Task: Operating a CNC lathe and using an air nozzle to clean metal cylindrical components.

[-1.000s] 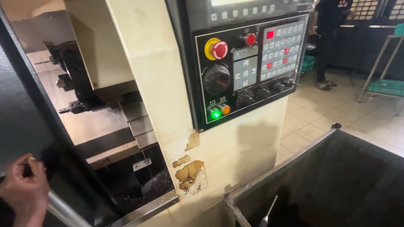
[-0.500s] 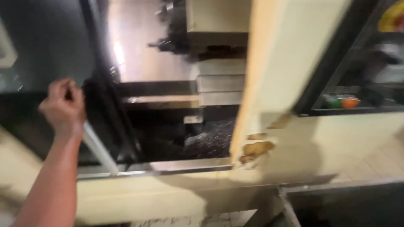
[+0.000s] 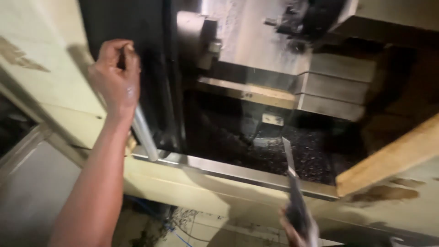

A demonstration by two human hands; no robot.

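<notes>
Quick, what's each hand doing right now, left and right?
Left hand: closed around the metal door handle of the machine.
Right hand: closed on a long flat tool, only partly in view.

The single head camera (tilted, close in) looks down into the open machine enclosure from above.

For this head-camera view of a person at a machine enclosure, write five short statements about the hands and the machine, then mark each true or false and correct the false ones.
1. The left hand grips the metal door handle. True.
2. The right hand is empty. False: it holds a long thin tool with a dark grip.
3. The tool points up towards the machine opening. True.
4. Dark chips lie in the bottom of the machine. True.
5. The sliding door fully covers the opening. False: the inside of the machine is in view.
</notes>
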